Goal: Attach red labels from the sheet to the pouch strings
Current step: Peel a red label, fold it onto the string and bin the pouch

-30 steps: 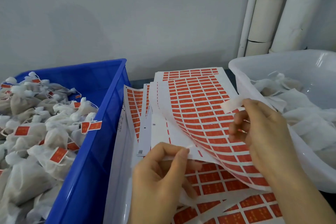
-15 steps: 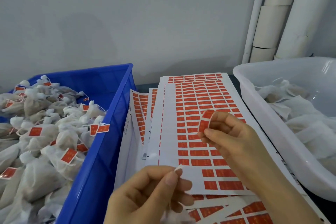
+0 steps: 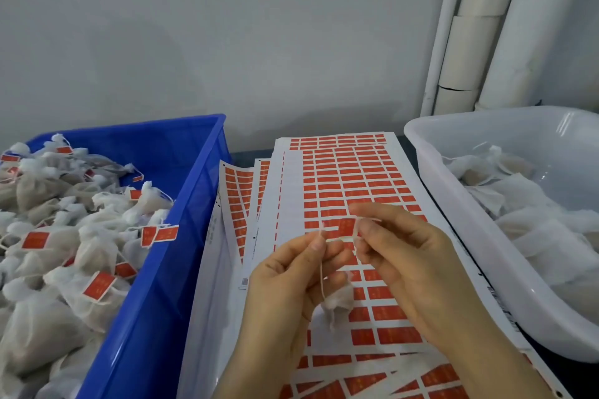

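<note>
Sheets (image 3: 330,178) of labels lie fanned on the worktop under both hands. Grip of left hand (image 3: 285,282): closed to a pinch on the string (image 3: 321,272), from which a small white pouch (image 3: 338,301) dangles between the palms. Grip of right hand (image 3: 411,266): fingertips pinch a red label (image 3: 346,226), the string's upper end looped against it. Blue crate (image 3: 181,204) left, heaped with labelled pouches (image 3: 64,236). White tub (image 3: 453,204) right, holding plain pouches (image 3: 518,214). Pale pipes (image 3: 466,42) beyond.
</note>
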`<state>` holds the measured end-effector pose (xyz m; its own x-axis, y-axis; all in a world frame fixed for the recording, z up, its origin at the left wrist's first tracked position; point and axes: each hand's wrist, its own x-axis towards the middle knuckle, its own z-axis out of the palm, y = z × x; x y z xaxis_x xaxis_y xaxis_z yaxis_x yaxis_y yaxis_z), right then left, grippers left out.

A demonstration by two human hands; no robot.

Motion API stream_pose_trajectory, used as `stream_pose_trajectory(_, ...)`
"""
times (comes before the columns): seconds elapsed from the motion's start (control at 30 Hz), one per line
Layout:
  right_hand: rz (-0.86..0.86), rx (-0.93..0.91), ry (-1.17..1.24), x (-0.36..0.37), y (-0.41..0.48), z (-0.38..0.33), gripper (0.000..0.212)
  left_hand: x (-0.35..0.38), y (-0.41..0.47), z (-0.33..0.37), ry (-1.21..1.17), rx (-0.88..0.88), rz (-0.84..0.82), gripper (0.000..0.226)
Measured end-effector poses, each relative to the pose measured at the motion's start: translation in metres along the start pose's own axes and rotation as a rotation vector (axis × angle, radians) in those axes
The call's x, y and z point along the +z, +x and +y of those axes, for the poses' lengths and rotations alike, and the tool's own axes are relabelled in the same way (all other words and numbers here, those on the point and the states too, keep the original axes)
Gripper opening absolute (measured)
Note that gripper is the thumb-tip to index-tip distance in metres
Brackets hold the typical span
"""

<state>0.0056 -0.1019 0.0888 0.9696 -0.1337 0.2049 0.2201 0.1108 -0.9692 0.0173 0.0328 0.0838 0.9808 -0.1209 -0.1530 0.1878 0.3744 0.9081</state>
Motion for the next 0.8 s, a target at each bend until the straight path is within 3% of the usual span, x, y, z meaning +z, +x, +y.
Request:
stream_pose_trajectory(0.23,0.006,-0.018,-0.116,0.008,-0.004,0.002,0.059,-0.003,-0.002,-0.007,-0.009,0.048,-0.011,0.020)
stream_pose_trajectory(0.43,0.010,-0.061,-0.209,0.014,-0.007,0.004,0.045,-0.004,-0.003,-0.008,0.021,0.081,0.001,0.023)
stream_pose_trajectory(0.8,0.020,-0.065,-0.193,0.016,-0.007,0.009,0.048,-0.005,-0.006,-0.010,-0.090,0.017,-0.055,0.025)
